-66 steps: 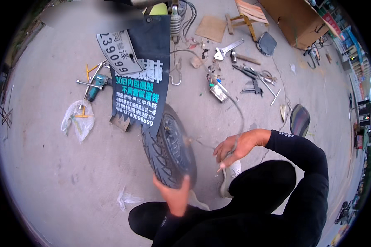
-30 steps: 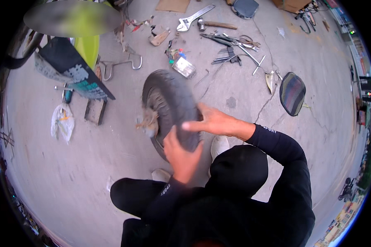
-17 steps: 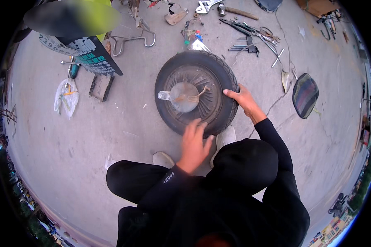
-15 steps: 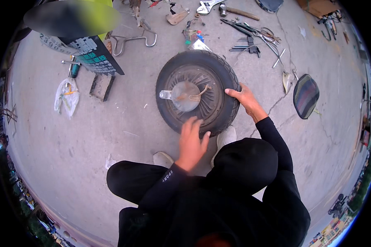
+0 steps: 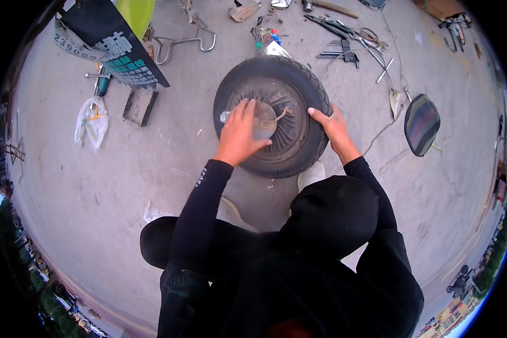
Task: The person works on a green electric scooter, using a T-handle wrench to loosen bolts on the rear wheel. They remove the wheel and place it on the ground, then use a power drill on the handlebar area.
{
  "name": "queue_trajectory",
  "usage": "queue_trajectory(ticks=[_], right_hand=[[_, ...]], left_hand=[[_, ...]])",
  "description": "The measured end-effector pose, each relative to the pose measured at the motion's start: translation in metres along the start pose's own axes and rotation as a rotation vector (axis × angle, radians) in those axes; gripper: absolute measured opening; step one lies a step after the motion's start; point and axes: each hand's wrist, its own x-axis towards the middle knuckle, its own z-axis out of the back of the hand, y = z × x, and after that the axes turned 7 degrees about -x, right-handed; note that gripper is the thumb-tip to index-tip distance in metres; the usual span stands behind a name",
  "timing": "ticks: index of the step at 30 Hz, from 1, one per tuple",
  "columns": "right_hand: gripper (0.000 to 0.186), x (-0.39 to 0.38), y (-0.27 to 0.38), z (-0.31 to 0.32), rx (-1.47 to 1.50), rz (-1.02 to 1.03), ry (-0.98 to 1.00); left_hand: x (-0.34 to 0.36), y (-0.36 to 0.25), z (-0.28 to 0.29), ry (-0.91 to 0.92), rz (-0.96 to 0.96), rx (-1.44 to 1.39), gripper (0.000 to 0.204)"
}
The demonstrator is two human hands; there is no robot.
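While the right hand (image 5: 334, 128) is clamped on the right edge of the wheel (image 5: 280, 130), with its thumb on the upper side, the left hand (image 5: 240, 135) is spread over the hub (image 5: 266, 119), thumb and fingers apart. Whether the left palm presses on the metal, I cannot tell. The wheel is between both hands, with the hub facing up, in front of the knees (image 5: 332, 208). Just beyond it there is a silver box (image 5: 276, 49). Ahead of the right hand, and farther away, are hex keys (image 5: 350, 54), pliers (image 5: 327, 25) and a hammer (image 5: 335, 8). To the right of this hand lies a mesh pad (image 5: 422, 125). Well apart, to the left of the left hand, are a tray (image 5: 135, 106) and a bag (image 5: 93, 125).
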Motion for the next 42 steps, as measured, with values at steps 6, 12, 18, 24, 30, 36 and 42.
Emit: queue_trajectory(ticks=[6, 12, 18, 24, 30, 36, 42], right_hand=[[0.104, -0.003, -0.006, -0.002, -0.059, 0.019, -0.086], [0.105, -0.005, 0.005, -0.006, 0.010, 0.003, -0.054], [0.106, 0.006, -0.012, -0.004, -0.016, 0.013, -0.076], [0.106, 0.001, -0.003, -0.006, 0.002, -0.014, -0.080], [0.102, 0.004, 0.005, -0.013, 0.014, -0.004, -0.122], [0.100, -0.006, 0.026, -0.014, 0.062, 0.012, -0.049], [0.102, 0.001, 0.001, -0.012, -0.020, 0.013, -0.151]], left_hand=[[-0.002, 0.021, 0.033, 0.029, -0.159, 0.019, 0.042], [-0.005, 0.024, 0.010, -0.077, -0.252, -0.064, 0.030], [0.011, 0.025, 0.012, -0.035, -0.329, -0.063, 0.022], [0.008, 0.021, 0.024, -0.072, -0.323, -0.004, 0.021], [-0.004, 0.018, 0.069, -0.113, -0.090, -0.202, 0.018], [0.008, 0.088, 0.101, -0.140, 0.003, -0.067, 0.041], [0.007, 0.021, 0.055, -0.003, -0.384, 0.259, 0.099]])
